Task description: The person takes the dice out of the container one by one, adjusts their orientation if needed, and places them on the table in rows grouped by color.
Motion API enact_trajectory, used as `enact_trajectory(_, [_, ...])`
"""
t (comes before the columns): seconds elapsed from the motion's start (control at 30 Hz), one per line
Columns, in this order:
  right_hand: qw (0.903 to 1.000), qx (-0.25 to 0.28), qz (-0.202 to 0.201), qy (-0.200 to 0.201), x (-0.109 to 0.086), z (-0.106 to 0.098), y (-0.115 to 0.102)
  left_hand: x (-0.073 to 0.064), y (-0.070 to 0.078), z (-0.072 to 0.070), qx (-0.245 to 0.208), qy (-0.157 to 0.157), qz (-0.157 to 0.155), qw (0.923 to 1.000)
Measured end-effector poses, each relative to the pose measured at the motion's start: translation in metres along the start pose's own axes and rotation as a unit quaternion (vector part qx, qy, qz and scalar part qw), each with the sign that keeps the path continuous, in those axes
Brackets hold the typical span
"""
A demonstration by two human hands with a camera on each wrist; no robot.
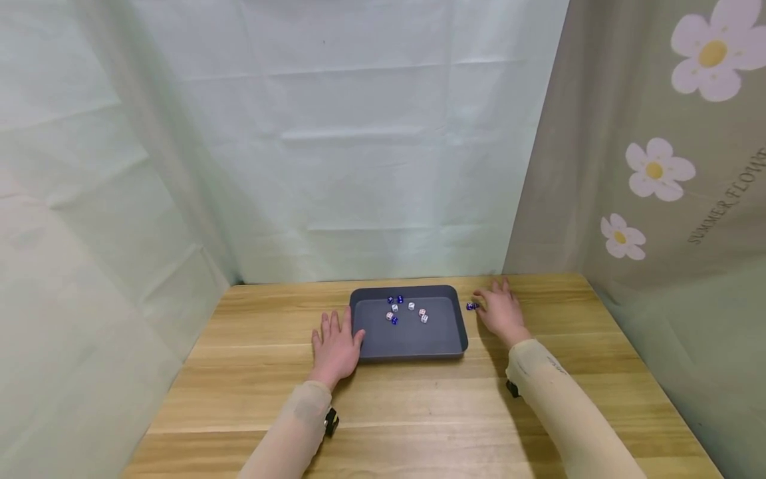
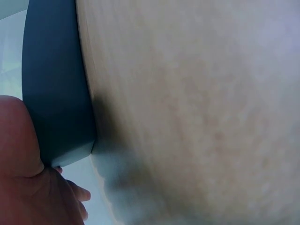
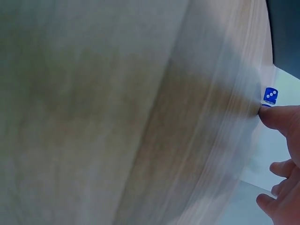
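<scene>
A dark grey rectangular tray (image 1: 407, 342) lies on the wooden table, holding several white dice (image 1: 411, 306) and three blue dice (image 1: 399, 299). Against the tray's left rim rests my left hand (image 1: 336, 349), fingers straight and spread, with the thumb at the wall. To the right of the tray, my right hand (image 1: 501, 311) pinches a blue die with thumb and index finger, the other fingers held apart. The thumb (image 3: 276, 117) covers most of that die in the right wrist view. Just beside it sits another blue die (image 3: 270, 95), between the hand and the tray.
The wooden table (image 1: 413, 426) ends at a pale fabric wall (image 1: 359, 166) behind the tray. Another curtain with printed white flowers (image 1: 655, 169) hangs along the right side. A dark wrist strap (image 1: 332, 422) shows under the left sleeve.
</scene>
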State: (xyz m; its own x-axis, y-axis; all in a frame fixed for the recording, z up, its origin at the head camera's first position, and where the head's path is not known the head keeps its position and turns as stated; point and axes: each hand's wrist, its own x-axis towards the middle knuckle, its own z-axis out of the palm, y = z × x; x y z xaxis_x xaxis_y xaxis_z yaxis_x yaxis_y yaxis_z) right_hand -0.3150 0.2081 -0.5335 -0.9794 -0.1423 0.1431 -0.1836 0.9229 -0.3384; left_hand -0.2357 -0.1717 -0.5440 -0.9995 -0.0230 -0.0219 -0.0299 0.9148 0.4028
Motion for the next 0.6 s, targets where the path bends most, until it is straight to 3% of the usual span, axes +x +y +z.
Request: enact_trajectory(0.6, [0.9998, 0.005, -0.009, 0.018, -0.0049, -0.0041, -0.0022, -0.0018, 0.0024, -0.0036, 0.008, 0.000, -0.004, 1.0000])
